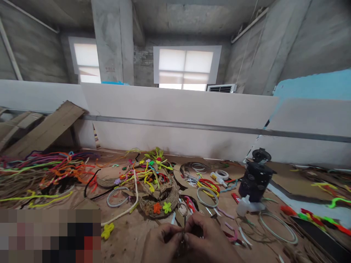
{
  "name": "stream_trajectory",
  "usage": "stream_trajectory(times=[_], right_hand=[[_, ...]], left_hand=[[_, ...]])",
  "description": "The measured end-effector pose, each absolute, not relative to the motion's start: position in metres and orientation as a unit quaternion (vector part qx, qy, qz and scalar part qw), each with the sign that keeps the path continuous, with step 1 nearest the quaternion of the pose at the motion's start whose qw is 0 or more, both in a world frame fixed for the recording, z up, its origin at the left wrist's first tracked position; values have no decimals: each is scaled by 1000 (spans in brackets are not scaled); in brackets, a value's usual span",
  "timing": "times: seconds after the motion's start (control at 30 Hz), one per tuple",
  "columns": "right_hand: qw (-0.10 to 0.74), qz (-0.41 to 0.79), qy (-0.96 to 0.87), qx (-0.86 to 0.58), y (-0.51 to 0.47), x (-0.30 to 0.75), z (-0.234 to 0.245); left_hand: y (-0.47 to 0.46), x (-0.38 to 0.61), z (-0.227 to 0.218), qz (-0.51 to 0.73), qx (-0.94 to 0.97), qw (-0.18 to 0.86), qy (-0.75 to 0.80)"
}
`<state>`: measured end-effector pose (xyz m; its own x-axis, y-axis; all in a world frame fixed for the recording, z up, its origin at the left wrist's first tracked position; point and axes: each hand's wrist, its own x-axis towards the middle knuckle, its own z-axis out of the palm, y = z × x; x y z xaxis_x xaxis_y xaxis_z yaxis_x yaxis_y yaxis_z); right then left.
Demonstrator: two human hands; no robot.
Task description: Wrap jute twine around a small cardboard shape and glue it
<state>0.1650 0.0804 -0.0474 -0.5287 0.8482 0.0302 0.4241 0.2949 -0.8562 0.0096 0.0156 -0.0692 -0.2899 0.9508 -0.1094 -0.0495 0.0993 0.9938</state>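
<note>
My left hand (pixel 164 241) and my right hand (pixel 210 239) meet at the bottom centre, just above the table. Both are closed, thumbs and fingertips pinched together around a thin dark strand (pixel 184 222) that sticks up between them. The lower part of what they hold is dark and hard to make out. Just beyond them lies a twine-wrapped wreath (pixel 175 190) with orange, green and brown pipe-cleaner flowers on its front edge. A yellow pipe-cleaner flower (pixel 108 231) lies to the left of my hands.
Loose pipe cleaners (pixel 63 171) and twine are heaped at left. White rings (pixel 207 197), a tape roll (pixel 222 174), a small white bottle (pixel 242 206) and a black container (pixel 255 180) stand or lie at right. A white partition (pixel 175 106) rises behind. Cardboard strips (pixel 46 128) lean at far left.
</note>
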Motion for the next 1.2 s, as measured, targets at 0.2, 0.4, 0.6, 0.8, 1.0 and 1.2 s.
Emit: stream_trajectory(times=[0.2, 0.4, 0.6, 0.8, 1.0, 1.2], right_hand=[[245, 409, -774, -416, 82, 166, -49], [249, 424, -770, -407, 84, 166, -52], [246, 413, -771, -417, 83, 166, -48], [235, 387, -778, -435, 81, 166, -44], [234, 384, -783, -429, 82, 166, -48], [230, 378, -782, -439, 82, 164, -48]], left_hand=[[15, 10, -65, 539, 380, 456, 597], [13, 11, -61, 537, 384, 441, 608], [10, 15, -52, 546, 347, 466, 604], [10, 16, -50, 544, 344, 463, 610], [15, 13, -68, 569, 325, 499, 567], [17, 16, -72, 582, 331, 505, 544]])
